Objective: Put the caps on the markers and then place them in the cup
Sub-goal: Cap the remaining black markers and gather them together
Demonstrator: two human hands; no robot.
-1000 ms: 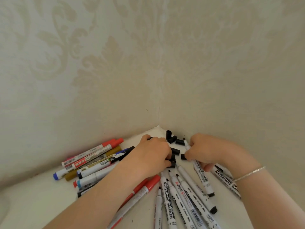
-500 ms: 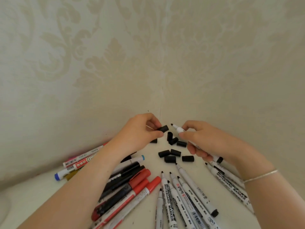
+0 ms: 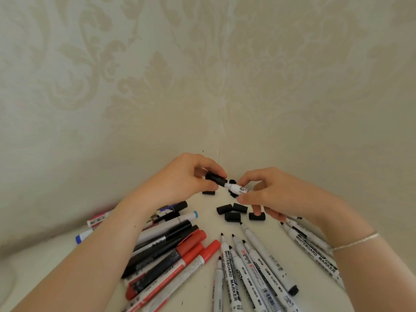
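Observation:
My left hand (image 3: 182,176) pinches a black cap (image 3: 215,178) whose open end meets the tip of a white whiteboard marker (image 3: 239,189). My right hand (image 3: 270,194) grips that marker's barrel, raised above the table near the wall corner. Several loose black caps (image 3: 233,212) lie on the white table (image 3: 45,266) under my hands. Several uncapped white markers (image 3: 258,264) fan out in front of me. No cup is in view.
A pile of capped red, black and blue markers (image 3: 171,246) lies at the left under my left forearm. More white markers (image 3: 315,251) lie under my right wrist, which wears a thin bracelet (image 3: 355,242). Patterned walls (image 3: 202,86) meet in a corner just behind.
Both hands rose from the table, left with a black cap, right with a white marker. The cap has come onto the marker's tip.

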